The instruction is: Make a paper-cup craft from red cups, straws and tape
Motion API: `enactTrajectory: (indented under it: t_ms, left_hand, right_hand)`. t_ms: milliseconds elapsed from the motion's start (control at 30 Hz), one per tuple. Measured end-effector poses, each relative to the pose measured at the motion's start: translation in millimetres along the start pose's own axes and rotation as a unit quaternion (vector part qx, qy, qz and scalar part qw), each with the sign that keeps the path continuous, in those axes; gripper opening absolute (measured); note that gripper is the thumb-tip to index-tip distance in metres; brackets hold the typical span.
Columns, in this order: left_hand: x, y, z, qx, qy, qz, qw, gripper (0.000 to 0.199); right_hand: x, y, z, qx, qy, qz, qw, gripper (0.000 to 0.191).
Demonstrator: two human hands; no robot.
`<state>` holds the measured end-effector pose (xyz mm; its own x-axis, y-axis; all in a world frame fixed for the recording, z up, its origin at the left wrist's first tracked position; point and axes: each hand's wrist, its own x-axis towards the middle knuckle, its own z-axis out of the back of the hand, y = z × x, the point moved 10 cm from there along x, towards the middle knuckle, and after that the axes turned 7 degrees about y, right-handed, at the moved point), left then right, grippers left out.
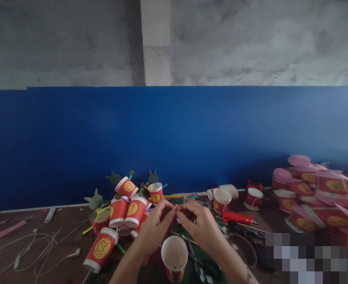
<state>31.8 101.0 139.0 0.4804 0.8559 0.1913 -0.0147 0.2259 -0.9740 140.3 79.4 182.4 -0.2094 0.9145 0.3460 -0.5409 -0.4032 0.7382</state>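
Note:
My left hand [159, 221] and my right hand [194, 219] meet at the fingertips in the lower middle of the head view. Their fingers are pinched together around something small, too hidden to name. Just below them, between my wrists, an open paper cup [174, 254] with a red and gold print stands upright on a green mat [150, 272]. Scissors [195, 262] lie to the right of that cup, partly beneath my right forearm. Thin sticks lie on the mat near my fingers.
Red paper cups [136, 211] are piled left of my hands, with earphones [48, 248] beyond. Colored straws [180, 196] lie behind my hands. To the right are a red-handled tool [238, 217], more cups [222, 200], a tape ring [242, 246] and pink-trimmed cups [332, 185]. A blue wall panel [174, 138] stands behind.

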Motion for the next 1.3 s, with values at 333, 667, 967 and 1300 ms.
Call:
enactTrajectory:
  t_ms: [333,667,967,1300]
  left_hand:
    - [-3,-1,4.1,-0.103,0.015,0.014,0.994,0.032]
    - [3,-1,15.9,0.018,-0.021,-0.006,1.000,0.029]
    - [6,2,2.2,-0.111,-0.001,-0.018,0.994,0.033]
    - [-2,16,-1.2,-0.258,-0.063,0.052,0.963,0.041]
  right_hand:
    - [-1,0,1,-0.014,-0.013,0.011,1.000,0.017]
    - [0,1,0,-0.065,-0.027,0.029,0.997,0.019]
    - [-1,0,3,-0.027,-0.023,0.019,0.999,0.020]
    - [-1,5,2,-0.019,-0.024,0.044,0.999,0.020]
